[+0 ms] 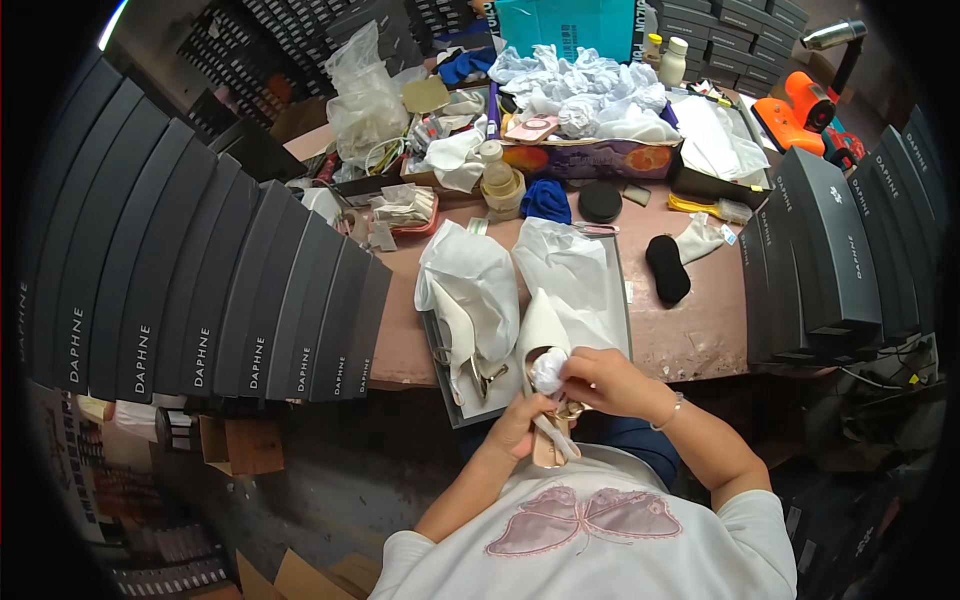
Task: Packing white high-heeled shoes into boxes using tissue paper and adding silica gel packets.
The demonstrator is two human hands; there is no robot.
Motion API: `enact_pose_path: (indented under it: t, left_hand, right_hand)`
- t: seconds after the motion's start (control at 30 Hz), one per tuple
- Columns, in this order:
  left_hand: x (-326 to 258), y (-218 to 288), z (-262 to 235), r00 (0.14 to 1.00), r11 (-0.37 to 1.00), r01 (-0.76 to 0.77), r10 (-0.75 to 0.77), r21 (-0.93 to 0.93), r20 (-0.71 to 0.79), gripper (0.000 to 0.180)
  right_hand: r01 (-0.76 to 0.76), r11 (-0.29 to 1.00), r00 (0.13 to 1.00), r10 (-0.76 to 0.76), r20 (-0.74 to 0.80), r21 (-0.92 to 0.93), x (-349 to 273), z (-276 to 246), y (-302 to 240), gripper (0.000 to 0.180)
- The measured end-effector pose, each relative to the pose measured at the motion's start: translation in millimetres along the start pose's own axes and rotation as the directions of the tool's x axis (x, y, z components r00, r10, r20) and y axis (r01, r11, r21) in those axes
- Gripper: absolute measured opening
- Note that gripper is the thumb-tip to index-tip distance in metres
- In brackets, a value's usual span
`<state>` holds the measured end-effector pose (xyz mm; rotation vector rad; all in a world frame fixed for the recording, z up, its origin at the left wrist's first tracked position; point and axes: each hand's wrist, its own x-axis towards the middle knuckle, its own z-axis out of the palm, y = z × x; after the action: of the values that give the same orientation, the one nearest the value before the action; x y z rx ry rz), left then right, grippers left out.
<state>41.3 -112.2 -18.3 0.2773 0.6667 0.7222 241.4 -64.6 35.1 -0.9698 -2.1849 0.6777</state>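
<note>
A white pointed-toe slingback shoe [543,318] is tilted over the front of an open shoe box [622,290], its toe pointing away from me. My left hand [517,424] is closed around its rear part, near the heel and a gold buckle. At the shoe's opening sits a crumpled ball of white paper [548,371], pinched by the fingers of my right hand [610,384]. The matching shoe [454,335] lies on its side in the left of the box. White tissue paper [478,285] spreads around both shoes.
Dark shoe boxes [215,290] stand in a long row at left, with more boxes [815,255] stacked at right. Behind lie a carton [600,160] heaped with crumpled paper, a bottle [500,185], a blue cloth [546,201], a yellow-handled brush [700,207] and a black pad [667,270].
</note>
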Motion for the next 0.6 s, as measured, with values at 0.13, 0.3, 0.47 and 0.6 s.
enact_pose_path:
  t: [0.13, 0.3, 0.47, 0.6]
  left_hand:
    - [-8, 26, -14, 0.985, 0.992, 0.071, -0.053, -0.104, 0.166, 0.055]
    - [0, 20, 12, 0.993, 0.994, -0.113, 0.112, 0.006, 0.023, 0.063]
    - [-6, 22, -2, 0.982, 0.989, -0.136, 0.142, 0.056, -0.126, 0.062]
    - [-7, 21, 31, 0.977, 0.982, -0.183, 0.176, -0.050, -0.120, 0.074]
  right_hand:
    - [-0.257, 0.815, 0.827, 0.464, -0.318, 0.520, 20, -35, 13, 0.007]
    - [-0.079, 0.749, 0.970, 0.211, 0.123, -0.658, 6, 46, 121, 0.012]
    - [-0.266, 0.964, 0.964, 0.267, -0.021, 0.026, 33, 3, 27, 0.024]
    - [-0.106, 0.970, 0.994, 0.095, 0.062, 0.219, 18, 19, -35, 0.038]
